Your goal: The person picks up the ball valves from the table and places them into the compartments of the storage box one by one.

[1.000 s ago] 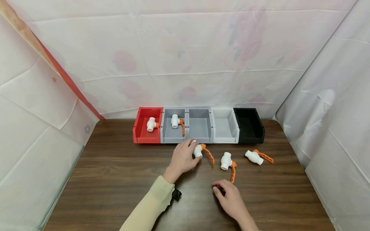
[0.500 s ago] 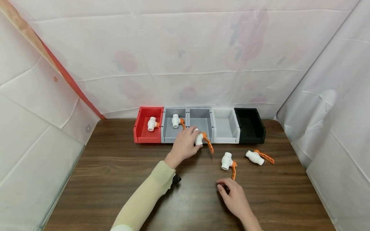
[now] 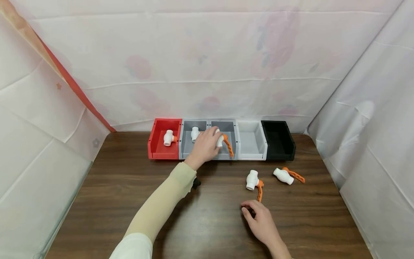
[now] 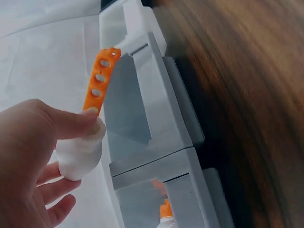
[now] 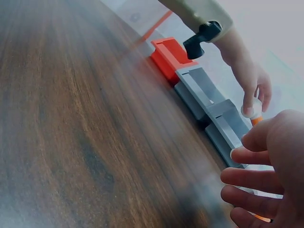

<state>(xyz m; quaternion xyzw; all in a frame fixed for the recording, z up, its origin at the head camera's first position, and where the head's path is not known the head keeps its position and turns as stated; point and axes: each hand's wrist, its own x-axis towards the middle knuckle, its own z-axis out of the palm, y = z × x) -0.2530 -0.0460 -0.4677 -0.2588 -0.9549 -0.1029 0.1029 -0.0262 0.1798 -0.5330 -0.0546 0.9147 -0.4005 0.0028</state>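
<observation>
My left hand [image 3: 207,145] pinches a white ball valve [image 4: 78,154] with an orange lever handle [image 4: 99,78]. In the head view it holds the valve over the right-hand grey bin [image 3: 230,126], the handle pointing toward the front. Above the table's front part, my right hand [image 3: 261,223] is relaxed, its fingers loosely bent and holding nothing. Just ahead of that hand lies another white valve [image 3: 252,180] with an orange handle. A further valve [image 3: 283,176] rests on the table to its right. My left hand partly covers the valve [image 3: 195,134] in the left-hand grey bin.
A red bin [image 3: 156,144] at the row's left end contains a white valve [image 3: 168,137]. To the right of the grey bins stand a white bin [image 3: 250,157] and a black bin [image 3: 280,157]. White cloth [image 3: 181,64] hangs behind the wooden table [image 3: 213,230].
My left hand has carried the pinched valve up from the table and forward, over the right-hand grey bin. The right hand has shifted only slightly.
</observation>
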